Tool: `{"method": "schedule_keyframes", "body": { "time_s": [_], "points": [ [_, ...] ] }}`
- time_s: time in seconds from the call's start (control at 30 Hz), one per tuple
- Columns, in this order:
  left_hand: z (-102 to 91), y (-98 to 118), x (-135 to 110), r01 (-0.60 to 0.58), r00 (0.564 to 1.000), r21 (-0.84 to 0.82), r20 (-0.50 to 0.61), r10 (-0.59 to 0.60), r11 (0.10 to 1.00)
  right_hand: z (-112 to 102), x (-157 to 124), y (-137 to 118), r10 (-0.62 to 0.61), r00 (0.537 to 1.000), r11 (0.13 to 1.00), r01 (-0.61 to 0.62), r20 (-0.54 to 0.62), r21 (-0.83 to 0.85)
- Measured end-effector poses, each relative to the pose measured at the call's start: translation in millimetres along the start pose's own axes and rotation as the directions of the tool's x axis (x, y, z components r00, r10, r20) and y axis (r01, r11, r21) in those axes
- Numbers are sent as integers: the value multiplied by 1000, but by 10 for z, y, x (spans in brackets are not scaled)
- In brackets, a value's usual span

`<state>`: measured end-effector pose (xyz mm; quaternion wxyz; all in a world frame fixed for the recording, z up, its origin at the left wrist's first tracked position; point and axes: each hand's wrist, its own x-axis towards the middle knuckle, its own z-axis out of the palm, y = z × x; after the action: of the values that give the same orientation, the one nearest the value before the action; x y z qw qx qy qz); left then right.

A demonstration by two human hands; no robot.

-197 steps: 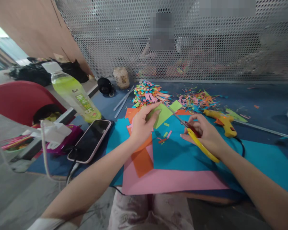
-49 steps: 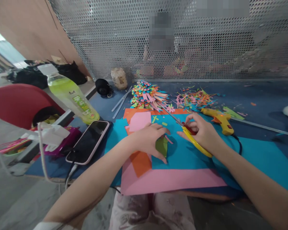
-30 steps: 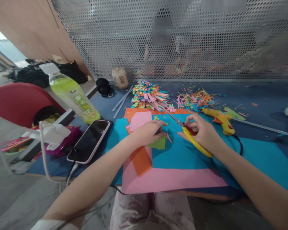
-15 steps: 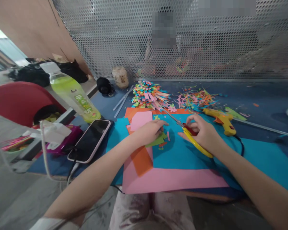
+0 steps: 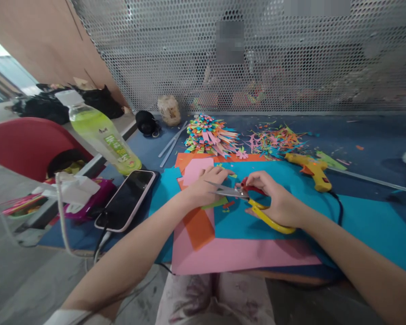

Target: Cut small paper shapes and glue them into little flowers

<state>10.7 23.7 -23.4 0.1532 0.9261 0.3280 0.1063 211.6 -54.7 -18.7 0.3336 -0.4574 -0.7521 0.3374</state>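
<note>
My right hand point(image 5: 274, 198) grips scissors point(image 5: 235, 192) with one red and one yellow handle. Their blades point left, slightly parted, and cross in front of my left hand point(image 5: 206, 186). That hand rests palm down over the papers, fingers stretched to the right and partly hidden by the blades. Beneath both hands lies a blue paper sheet point(image 5: 250, 225) on a larger pink sheet point(image 5: 243, 257). Small green scraps point(image 5: 216, 204) and an orange paper strip point(image 5: 199, 228) lie by my left hand.
A fringed paper cone point(image 5: 208, 135) stands behind the sheets, beside a heap of paper shreds point(image 5: 279, 141). A yellow glue gun point(image 5: 313, 171) lies to the right. Leftward are a phone point(image 5: 126, 201) and a drink bottle point(image 5: 101, 135). A perforated metal panel point(image 5: 176, 54) rises behind.
The scissors have swung from pointing up-left at the fringed cone to pointing left across my left hand. My right hand has shifted slightly left; my left fingers have stretched out.
</note>
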Motion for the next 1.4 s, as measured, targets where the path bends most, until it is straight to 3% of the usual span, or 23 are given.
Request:
{"method": "schedule_keyframes", "body": {
  "time_s": [0.27,0.53,0.7,0.87,1.1,1.4],
  "points": [
    [-30,-54,59,35,997,34,73,-38,999,0,0,44,4,998,992,5,66,-126],
    [-73,5,41,-10,1000,3,-22,10,1000,-99,48,95,53,997,998,-55,-47,-30],
    [-162,100,2,-142,989,92,46,138,986,-119,60,120,48,995,999,-48,-86,1],
    [-204,185,-57,-193,979,233,105,173,953,-114,58,100,33,999,999,-32,-39,30],
    [-181,193,-80,-251,968,232,44,248,940,-128,52,110,69,995,997,-67,-74,23],
    [-221,196,-88,-216,976,300,66,205,929,-130,50,100,83,990,997,-83,-110,3]
  ]
}}
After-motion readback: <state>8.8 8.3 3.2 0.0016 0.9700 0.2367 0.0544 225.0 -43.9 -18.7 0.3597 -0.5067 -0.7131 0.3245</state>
